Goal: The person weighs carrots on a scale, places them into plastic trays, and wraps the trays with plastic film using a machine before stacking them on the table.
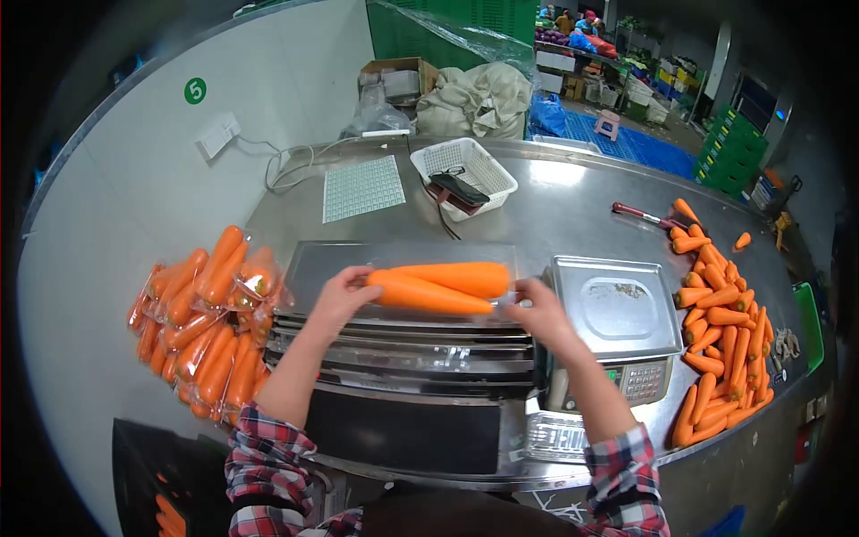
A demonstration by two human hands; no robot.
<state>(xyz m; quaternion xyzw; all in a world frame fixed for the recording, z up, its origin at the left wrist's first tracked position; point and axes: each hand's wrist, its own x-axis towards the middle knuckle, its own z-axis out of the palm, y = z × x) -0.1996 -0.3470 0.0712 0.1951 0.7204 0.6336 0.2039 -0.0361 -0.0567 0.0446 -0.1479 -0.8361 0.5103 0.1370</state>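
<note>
2 long orange carrots (438, 285) between left hand (340, 300) and right hand (541, 313)

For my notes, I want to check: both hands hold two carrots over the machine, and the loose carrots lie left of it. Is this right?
Not quite. The head view shows the loose carrots right of the machine, beyond the scale; left of it lie bagged carrots. The left hand and right hand do hold the two carrots over it.

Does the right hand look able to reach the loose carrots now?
Probably yes: only the low scale lies between the right hand and the loose carrots, but the hand holds two carrots.
</note>
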